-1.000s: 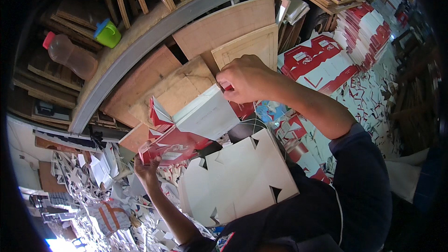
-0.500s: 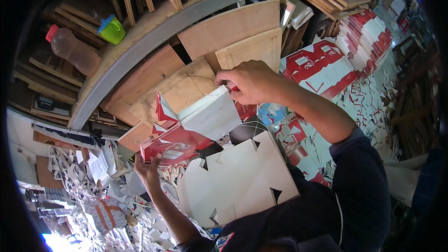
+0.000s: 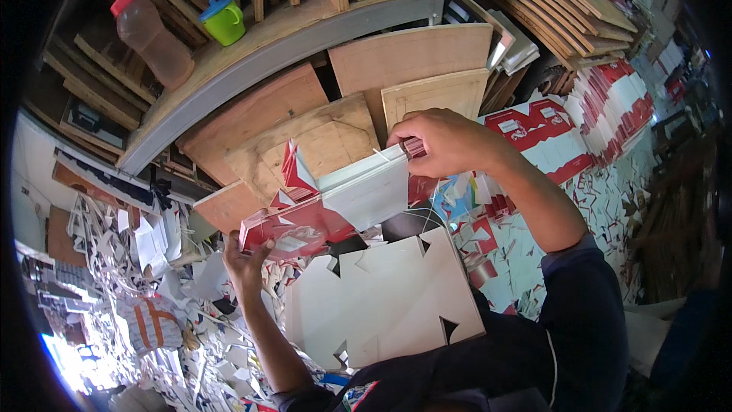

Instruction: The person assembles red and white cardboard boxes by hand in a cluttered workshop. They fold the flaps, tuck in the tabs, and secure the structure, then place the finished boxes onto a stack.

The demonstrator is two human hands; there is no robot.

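Observation:
A thick stack of red and white die-cut carton sheets (image 3: 367, 194) is held up between my two hands, tilted. My left hand (image 3: 245, 261) grips its red left end, with the thumb on the front face. At the upper right corner, my right hand (image 3: 446, 141) has its fingers closed around the stack's edge, where several red layers show. A few red-edged flaps (image 3: 297, 168) stick up from the back of the stack. Below it, close to my body, lies a pile of pale notched carton sheets (image 3: 381, 301).
Wooden boards (image 3: 412, 53) lean under a grey-edged shelf (image 3: 282, 49) ahead. On that shelf stand a bottle with a pink cap (image 3: 152, 38) and a green cup with a blue lid (image 3: 223, 23). Stacked red and white cartons (image 3: 534, 133) lie at right; paper scraps (image 3: 206, 336) cover the lower left.
The whole view has shifted, so the shelf and boards appear farther right. The stack's sheets sit closer together, and my right-hand fingers now wrap its corner edge.

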